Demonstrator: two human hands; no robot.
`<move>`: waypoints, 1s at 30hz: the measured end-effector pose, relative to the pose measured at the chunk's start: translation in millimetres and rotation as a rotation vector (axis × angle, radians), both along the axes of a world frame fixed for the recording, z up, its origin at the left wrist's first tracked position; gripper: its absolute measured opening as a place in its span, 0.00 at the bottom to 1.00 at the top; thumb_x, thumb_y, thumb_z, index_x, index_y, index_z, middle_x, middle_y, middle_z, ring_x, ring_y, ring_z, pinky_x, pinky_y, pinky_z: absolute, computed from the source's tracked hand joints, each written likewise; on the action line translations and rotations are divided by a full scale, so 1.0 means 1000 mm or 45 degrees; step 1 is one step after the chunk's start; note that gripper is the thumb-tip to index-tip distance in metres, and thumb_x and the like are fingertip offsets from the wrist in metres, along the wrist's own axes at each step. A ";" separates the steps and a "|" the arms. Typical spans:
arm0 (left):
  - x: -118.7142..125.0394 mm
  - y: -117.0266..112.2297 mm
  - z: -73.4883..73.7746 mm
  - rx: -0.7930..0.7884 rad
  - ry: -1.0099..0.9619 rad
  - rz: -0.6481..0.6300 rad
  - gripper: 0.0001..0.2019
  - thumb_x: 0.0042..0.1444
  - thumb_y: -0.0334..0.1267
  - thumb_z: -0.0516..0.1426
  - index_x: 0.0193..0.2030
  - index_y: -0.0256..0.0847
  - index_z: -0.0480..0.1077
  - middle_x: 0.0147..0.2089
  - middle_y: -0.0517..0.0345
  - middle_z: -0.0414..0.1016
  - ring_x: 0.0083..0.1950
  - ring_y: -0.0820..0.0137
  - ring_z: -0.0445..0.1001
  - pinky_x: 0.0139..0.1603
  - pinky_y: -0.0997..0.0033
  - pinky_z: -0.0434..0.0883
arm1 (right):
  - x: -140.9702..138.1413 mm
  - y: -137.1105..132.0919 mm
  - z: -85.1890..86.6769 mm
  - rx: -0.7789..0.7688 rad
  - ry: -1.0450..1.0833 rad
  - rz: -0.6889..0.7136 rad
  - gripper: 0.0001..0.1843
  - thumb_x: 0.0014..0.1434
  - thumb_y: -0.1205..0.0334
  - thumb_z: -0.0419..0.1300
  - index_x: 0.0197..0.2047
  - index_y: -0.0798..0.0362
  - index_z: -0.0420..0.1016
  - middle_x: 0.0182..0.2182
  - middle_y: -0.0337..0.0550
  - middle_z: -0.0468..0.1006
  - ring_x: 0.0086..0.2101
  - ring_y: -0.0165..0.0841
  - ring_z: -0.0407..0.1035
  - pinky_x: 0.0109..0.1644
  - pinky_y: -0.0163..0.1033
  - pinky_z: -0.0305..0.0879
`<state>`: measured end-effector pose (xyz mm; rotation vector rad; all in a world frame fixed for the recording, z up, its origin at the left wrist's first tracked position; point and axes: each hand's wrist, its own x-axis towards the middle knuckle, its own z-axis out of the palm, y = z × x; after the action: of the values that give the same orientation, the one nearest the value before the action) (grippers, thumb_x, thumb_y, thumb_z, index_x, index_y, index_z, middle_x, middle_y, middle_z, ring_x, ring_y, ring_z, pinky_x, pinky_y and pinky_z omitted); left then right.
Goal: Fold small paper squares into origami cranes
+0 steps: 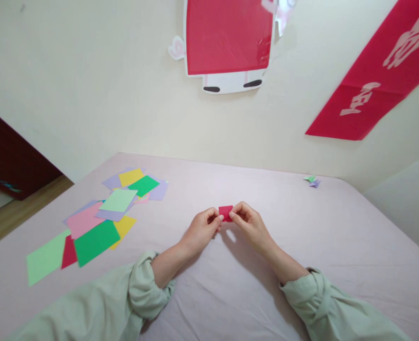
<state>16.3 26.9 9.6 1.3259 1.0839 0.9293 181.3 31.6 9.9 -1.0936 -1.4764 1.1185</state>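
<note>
A small red piece of folded paper is held up over the pale cloth, between both hands. My left hand pinches its left edge with thumb and fingers. On the opposite edge, my right hand grips it the same way, thumb in front. The paper looks like a small rectangle; its back side and finer folds are hidden from me. Shadows of the hands fall on the cloth just below.
To the left lie many loose coloured paper sheets, overlapping. Small folded paper shapes, green and purple, rest near the far right edge. The pale pink cloth covers the surface, which meets a wall bearing red decorations.
</note>
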 end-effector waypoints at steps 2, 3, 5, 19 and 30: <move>0.000 0.001 -0.001 0.015 0.014 0.001 0.12 0.56 0.45 0.54 0.28 0.39 0.62 0.22 0.66 0.62 0.22 0.77 0.59 0.23 0.77 0.56 | 0.000 0.000 0.000 -0.007 0.002 -0.012 0.13 0.56 0.52 0.61 0.29 0.52 0.66 0.26 0.36 0.70 0.28 0.30 0.65 0.33 0.36 0.61; 0.000 0.001 -0.002 0.022 0.023 0.006 0.12 0.56 0.45 0.54 0.28 0.40 0.62 0.22 0.66 0.62 0.22 0.77 0.59 0.23 0.77 0.56 | -0.001 0.000 0.000 -0.009 -0.002 -0.017 0.13 0.56 0.52 0.61 0.29 0.52 0.66 0.26 0.36 0.70 0.28 0.30 0.65 0.33 0.36 0.61; 0.000 0.000 -0.003 0.033 0.037 0.016 0.12 0.56 0.44 0.54 0.28 0.40 0.61 0.22 0.66 0.62 0.22 0.77 0.60 0.23 0.77 0.56 | -0.001 -0.001 0.000 -0.003 -0.016 -0.028 0.13 0.57 0.52 0.61 0.30 0.52 0.66 0.26 0.37 0.70 0.28 0.31 0.65 0.33 0.36 0.62; 0.002 -0.002 0.002 0.044 0.046 0.012 0.14 0.55 0.45 0.55 0.25 0.40 0.60 0.21 0.67 0.60 0.23 0.76 0.58 0.24 0.76 0.56 | -0.002 -0.004 0.001 0.099 -0.121 -0.050 0.10 0.59 0.55 0.58 0.31 0.51 0.66 0.27 0.38 0.70 0.29 0.32 0.66 0.35 0.37 0.63; 0.003 -0.002 0.002 0.001 0.013 0.032 0.13 0.53 0.44 0.57 0.25 0.40 0.61 0.20 0.68 0.60 0.21 0.78 0.58 0.23 0.77 0.56 | -0.001 -0.004 -0.001 0.128 -0.156 -0.063 0.09 0.60 0.56 0.58 0.32 0.51 0.66 0.27 0.38 0.70 0.29 0.32 0.66 0.35 0.37 0.63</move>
<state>19.2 24.7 11.1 1.3215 1.1101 0.9423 180.2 27.7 8.7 -1.1386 -1.5749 0.9474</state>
